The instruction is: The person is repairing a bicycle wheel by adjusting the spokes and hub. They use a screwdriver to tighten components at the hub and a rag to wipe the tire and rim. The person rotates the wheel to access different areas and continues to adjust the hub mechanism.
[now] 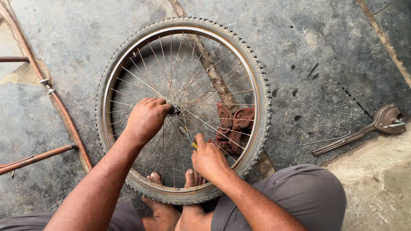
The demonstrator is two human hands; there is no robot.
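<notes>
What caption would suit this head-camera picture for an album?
Left hand on the hub of a spoked bicycle wheel, right hand gripping a small tool.

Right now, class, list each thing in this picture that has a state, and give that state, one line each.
Bicycle wheel: lying flat on the concrete, tyre on.
Left hand: closed over the wheel's hub.
Right hand: gripping a yellow-handled tool among the spokes.
Brown rag: crumpled under the spokes.
Crank arm: loose on the ground, apart from the wheel.
Bicycle frame: rusty, lying at left.
</notes>
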